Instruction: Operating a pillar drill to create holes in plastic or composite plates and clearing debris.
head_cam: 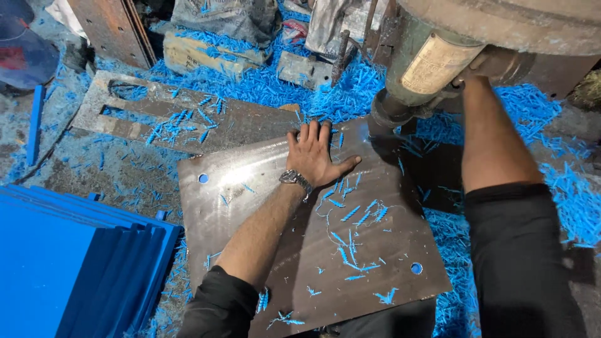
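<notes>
left hand flat on steel plate at the drill

the left hand [315,155] lies spread, fingers open, pressed flat on the plate [294,250], gripping nothing. the plate sits tilted on the floor, its far edge under the drill [432,62], its near edge by the person's knees. blue shavings [557,188] ring it on the right; blue sheets [75,263] stack just off its left edge. bare plate lies open near the hand. the right hand [476,72] is mostly hidden behind the drill; its grip cannot be told.
</notes>
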